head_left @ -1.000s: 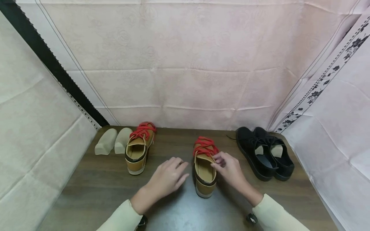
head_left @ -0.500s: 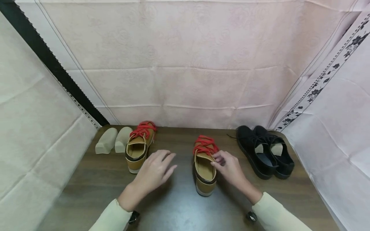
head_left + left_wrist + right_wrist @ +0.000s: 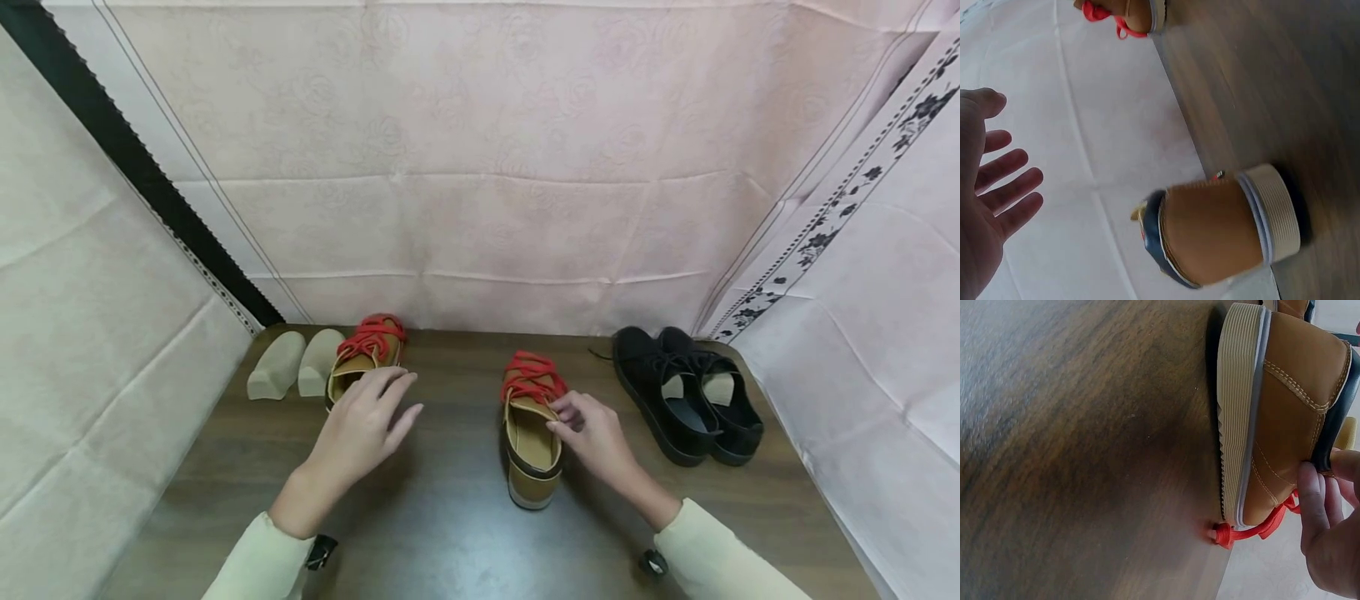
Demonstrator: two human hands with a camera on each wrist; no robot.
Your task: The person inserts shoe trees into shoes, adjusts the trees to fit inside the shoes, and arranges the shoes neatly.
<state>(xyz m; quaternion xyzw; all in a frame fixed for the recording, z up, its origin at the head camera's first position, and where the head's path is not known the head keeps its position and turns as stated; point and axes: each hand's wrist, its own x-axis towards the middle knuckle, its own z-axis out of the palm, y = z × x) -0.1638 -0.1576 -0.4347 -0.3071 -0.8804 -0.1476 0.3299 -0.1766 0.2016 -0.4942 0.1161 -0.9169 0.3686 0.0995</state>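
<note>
Tan shoe, lower centre: probably light, stiffish; right hand pinches collar, likely best hold; left hand spread, empty.

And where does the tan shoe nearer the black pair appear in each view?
Head: tan shoe, slightly right of centre, below mid-height.
Left wrist: tan shoe, cut off by the top edge, left of centre.
Right wrist: tan shoe, large, upper right.
Shared landmark: the other tan shoe.

Between the left tan shoe and right tan shoe a wide lane runs, stopped by the back cloth (creased); black shoes hem its right side
</note>
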